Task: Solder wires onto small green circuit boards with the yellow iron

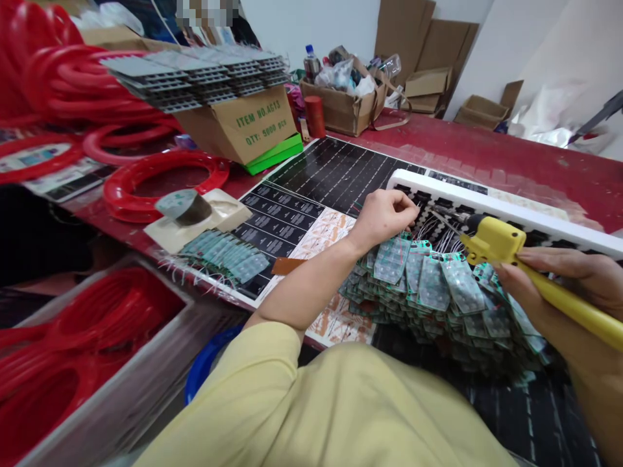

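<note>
My right hand (564,279) is wrapped round a yellow soldering gun (499,239), its metal tip pointing left over thin white wires. Close to that tip, my left hand (387,217) has thumb and fingers pinched together; what lies between them is too small to make out. The white wires (440,237) run from small green circuit boards (433,282), which lie in a thick overlapping pile below both hands. Behind the wires, a long white foam tray (487,201) holds a row of black parts (421,194).
At left are stacked red tubing coils (165,185) and a box of more coils (97,324). A carton (253,123) carries stacked grey panels (195,71). More circuit boards (226,256) lie beside a cream tray (228,211). A filled cardboard box (341,107) stands at the back.
</note>
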Demonstrator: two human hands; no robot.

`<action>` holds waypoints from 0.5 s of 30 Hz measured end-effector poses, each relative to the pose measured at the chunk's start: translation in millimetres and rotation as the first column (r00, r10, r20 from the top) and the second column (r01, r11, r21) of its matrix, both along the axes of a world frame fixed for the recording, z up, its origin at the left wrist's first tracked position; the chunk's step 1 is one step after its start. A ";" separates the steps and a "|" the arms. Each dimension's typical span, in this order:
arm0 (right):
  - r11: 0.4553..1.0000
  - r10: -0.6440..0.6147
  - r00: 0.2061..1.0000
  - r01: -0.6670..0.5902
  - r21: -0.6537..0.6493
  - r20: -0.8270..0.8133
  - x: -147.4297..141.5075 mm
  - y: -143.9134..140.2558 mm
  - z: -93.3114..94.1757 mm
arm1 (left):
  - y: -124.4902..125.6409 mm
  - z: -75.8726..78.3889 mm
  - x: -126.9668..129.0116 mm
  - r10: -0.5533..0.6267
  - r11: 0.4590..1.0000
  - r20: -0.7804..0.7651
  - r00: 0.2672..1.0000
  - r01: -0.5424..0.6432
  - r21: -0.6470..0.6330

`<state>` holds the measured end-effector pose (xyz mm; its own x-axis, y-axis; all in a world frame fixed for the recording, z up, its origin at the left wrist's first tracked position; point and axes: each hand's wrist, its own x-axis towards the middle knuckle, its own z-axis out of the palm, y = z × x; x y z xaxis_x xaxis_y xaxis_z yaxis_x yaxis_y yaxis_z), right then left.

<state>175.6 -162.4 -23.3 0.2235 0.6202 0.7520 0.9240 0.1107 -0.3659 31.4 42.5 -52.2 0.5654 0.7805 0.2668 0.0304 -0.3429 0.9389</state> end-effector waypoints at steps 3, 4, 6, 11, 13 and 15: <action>0.998 0.027 0.996 -0.031 0.048 0.086 -2.3 5.9 -1.3 | -0.2 -1.0 0.3 -0.008 1.000 0.020 1.000 0.009 -0.024; 0.998 0.035 0.994 -0.041 0.056 0.099 -2.6 7.4 -2.1 | -0.1 -1.3 0.4 -0.009 1.000 0.027 1.000 0.010 -0.026; 0.995 0.054 0.994 -0.061 0.079 0.096 -2.5 9.6 -4.0 | 0.0 -1.5 0.6 -0.009 1.000 0.030 1.000 0.009 -0.023; 0.997 0.060 0.994 -0.064 0.044 0.087 0.4 12.3 -5.7 | 0.2 -1.8 1.4 0.012 1.000 -0.006 1.000 -0.012 0.012; 0.996 0.073 0.989 -0.079 0.038 0.131 1.2 12.1 -3.2 | 0.4 -2.7 1.7 0.034 0.997 -0.015 0.999 -0.032 0.069; 0.993 0.101 0.986 -0.108 0.051 0.134 2.1 10.1 0.3 | 0.8 -4.1 1.8 0.059 0.991 -0.020 0.998 -0.056 0.125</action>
